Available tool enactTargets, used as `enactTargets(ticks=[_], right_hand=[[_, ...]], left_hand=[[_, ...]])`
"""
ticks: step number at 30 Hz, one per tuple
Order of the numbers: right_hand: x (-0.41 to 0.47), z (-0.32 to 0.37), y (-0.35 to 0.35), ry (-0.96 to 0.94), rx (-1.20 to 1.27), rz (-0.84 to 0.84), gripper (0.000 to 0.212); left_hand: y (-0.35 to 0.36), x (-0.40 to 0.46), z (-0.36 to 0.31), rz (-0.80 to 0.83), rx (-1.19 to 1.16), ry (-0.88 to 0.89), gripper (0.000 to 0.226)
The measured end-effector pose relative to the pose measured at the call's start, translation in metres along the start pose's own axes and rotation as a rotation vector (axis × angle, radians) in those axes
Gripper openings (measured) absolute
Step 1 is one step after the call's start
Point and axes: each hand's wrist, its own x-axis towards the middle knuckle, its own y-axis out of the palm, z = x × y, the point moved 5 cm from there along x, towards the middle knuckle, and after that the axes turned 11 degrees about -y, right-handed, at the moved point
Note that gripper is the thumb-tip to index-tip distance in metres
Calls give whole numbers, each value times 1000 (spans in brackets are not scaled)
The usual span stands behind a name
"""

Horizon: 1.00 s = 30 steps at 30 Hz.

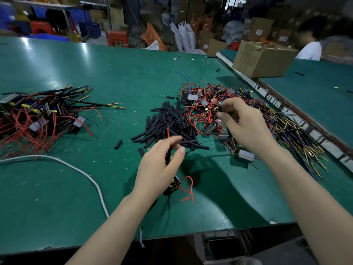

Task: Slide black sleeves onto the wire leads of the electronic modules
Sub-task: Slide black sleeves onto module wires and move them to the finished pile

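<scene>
Green table (95, 73) with a central heap of black sleeves (172, 123). Left hand (158, 169) pinches a sleeved lead — its module (172, 185) dangling below; right hand (242, 123) grasps wires in the right-side module pile (208, 104).

**Green bench, black sleeves, red wire**

The table (118, 73) is a deep green, shiny with pale glare at the far left. In the middle lies a heap of black sleeves (170, 121). The pile of modules (219, 104) to the right is a tangle of red leads with grey-and-black blocks, running into yellow, blue and black wires at its right edge. The left pile (38, 115) shows red wires, black sleeved leads with yellow tips, and grey blocks (some yellow parts too). A white cable (80, 171) curves across the near left. A brown cardboard box (261, 60) sits far right, and red stools (117, 38) stand beyond the table.
</scene>
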Motion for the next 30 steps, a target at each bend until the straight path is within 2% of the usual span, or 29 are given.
enactTargets(ticks=[4,6,8,11,12,14,17,24,30], right_hand=[[15,2,0,63,117,51,18],[24,12,-3,11,103,62,19],[33,24,-4,-53,102,74,19],[43,39,-4,-108,149,37,19],[44,43,-2,-123,147,34,19],[42,49,9,-154,116,71,19],[29,48,34,-140,131,138,16],[-1,36,69,55,508,133,16],[-4,30,76,179,747,123,22]], left_hand=[[-2,4,2,27,-98,-112,64],[-5,12,4,-5,-145,-184,68],[-12,21,4,-28,-129,-229,56],[-18,34,-1,25,-191,-281,12],[-20,37,-4,49,-241,-281,8],[-20,42,-6,92,-350,-275,12],[-21,44,-7,110,-427,-261,7],[-11,43,-2,120,-494,-247,11],[-11,50,5,6,-438,-251,7]])
